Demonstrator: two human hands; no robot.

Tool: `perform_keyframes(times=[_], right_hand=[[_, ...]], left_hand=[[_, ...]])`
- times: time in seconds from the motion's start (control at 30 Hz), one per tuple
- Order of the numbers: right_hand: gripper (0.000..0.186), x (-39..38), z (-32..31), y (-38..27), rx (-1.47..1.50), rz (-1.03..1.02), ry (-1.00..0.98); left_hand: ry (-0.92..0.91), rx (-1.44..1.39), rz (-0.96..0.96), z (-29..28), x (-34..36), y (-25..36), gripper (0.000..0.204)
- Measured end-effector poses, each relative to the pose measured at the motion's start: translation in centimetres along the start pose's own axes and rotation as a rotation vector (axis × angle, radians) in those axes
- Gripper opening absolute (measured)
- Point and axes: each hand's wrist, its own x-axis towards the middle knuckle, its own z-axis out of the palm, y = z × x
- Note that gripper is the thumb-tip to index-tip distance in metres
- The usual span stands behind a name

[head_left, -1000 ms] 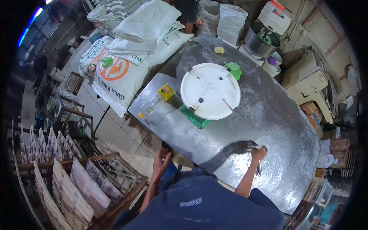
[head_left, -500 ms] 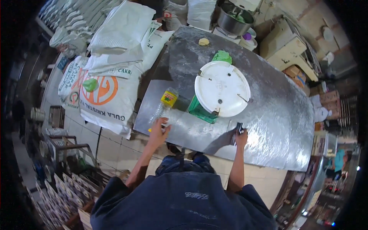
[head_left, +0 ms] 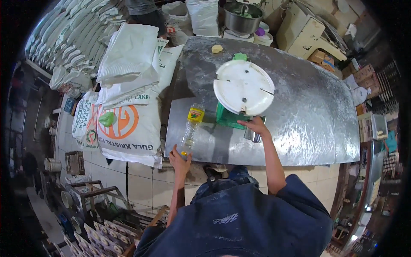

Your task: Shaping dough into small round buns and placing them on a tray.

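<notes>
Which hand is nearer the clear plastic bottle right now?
Left. The left hand is at the clear plastic bottle cap end; the right hand is off by the green scale.

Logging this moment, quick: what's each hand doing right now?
Left hand: at the capped end of the lying plastic bottle; grip cannot be told.
Right hand: closed on a metal scraper.

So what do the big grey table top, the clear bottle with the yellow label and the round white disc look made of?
Big grey table top: likely sheet metal, with dull mottled glare. Clear bottle with yellow label: see-through, probably thin plastic. Round white disc: matte, probably moulded plastic.
</notes>
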Motion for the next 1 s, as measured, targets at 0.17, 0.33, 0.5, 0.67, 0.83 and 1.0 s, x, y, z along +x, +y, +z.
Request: perform_keyframes(times=[0.17,0.33,0.5,0.67,0.83,1.0], right_hand=[[0.092,3.3,4.2,-1.2,-0.241,-0.158,0.318],[0.092,9.2,6.4,-0.6,-0.310,-0.270,0.215],[0.070,10.1,8.7,0.3,-0.542,-0.401,0.372],[0.051,2.5,17.2,2.5,0.004,0.044,0.178],[0.069,-6.3,24.5,1.0,-0.489,-0.635,-0.038],[0.072,-7.8,27.9,-5.2,-0.440,-0.964,-0.387]], left_hand=[[-0.074,0.016,-0.094,0.6,0.6,-1.2,0.079],[-0.073,-0.090,-0.079,1.6,0.0,-2.4,0.067],[0.054,-0.242,-0.097,3.1,-0.4,-2.9,0.047],[0.132,-0.608,-0.241,0.5,-2.1,-0.5,0.037],[0.463,-0.429,-0.222,-5.3,-5.7,3.6,0.037],[0.559,-0.445,-0.300,-9.4,-9.6,6.1,0.038]])
